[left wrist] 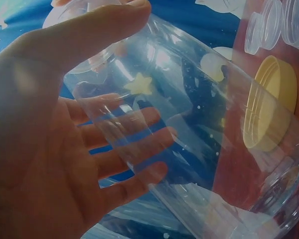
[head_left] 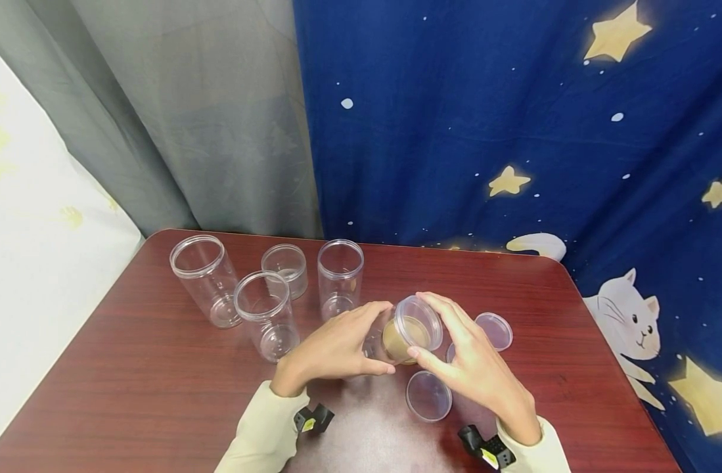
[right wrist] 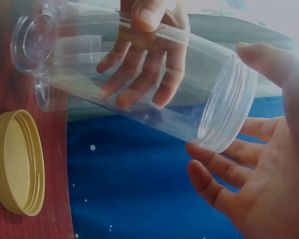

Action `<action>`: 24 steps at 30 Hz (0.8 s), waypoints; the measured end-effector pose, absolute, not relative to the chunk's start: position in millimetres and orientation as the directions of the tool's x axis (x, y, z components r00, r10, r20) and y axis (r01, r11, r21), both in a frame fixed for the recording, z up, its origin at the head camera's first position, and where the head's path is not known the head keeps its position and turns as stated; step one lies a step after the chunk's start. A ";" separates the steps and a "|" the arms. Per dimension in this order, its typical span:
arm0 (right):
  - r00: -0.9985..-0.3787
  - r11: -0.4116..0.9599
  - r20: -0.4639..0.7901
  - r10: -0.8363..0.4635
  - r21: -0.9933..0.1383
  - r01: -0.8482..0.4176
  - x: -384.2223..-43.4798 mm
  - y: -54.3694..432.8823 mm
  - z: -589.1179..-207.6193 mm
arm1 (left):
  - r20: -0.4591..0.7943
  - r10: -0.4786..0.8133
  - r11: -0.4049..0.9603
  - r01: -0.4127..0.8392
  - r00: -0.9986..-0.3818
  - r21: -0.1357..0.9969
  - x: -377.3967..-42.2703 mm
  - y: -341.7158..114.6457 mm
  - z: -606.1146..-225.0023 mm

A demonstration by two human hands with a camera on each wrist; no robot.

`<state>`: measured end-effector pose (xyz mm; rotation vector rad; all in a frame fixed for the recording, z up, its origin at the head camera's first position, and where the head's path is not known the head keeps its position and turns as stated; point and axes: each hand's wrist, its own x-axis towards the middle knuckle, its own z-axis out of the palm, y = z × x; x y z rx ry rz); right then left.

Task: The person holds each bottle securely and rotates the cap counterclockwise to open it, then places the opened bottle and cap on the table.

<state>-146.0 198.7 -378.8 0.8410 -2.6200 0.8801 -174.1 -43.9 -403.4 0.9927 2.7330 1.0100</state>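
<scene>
Both hands hold a tall clear plastic jar (head_left: 427,320), tilted above the table with its mouth end toward the right. My left hand (head_left: 339,345) grips the jar's side, thumb on one face and spread fingers on the other. At the mouth end, my right hand (head_left: 470,358) spans the rim between thumb and fingertips. The right wrist view shows ridges at the jar's rim (right wrist: 229,104); whether a clear lid covers it, I cannot tell. Below the jar a yellow lid (right wrist: 17,164) lies on the table, seen through the clear wall in the head view.
Three tall clear jars (head_left: 340,282) and a shorter clear container (head_left: 285,272) stand left of the hands on the reddish wooden table (head_left: 159,381). Clear round lids (head_left: 429,396) lie near the right hand, one partly hidden by it. Curtains (head_left: 396,164) hang behind the table.
</scene>
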 end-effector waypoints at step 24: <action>-0.777 0.572 0.347 -0.524 -0.533 -0.624 -145.1 200.6 -378.0 | 0.144 0.620 0.564 0.566 -0.771 0.601 -175.8 -45.1 -406.7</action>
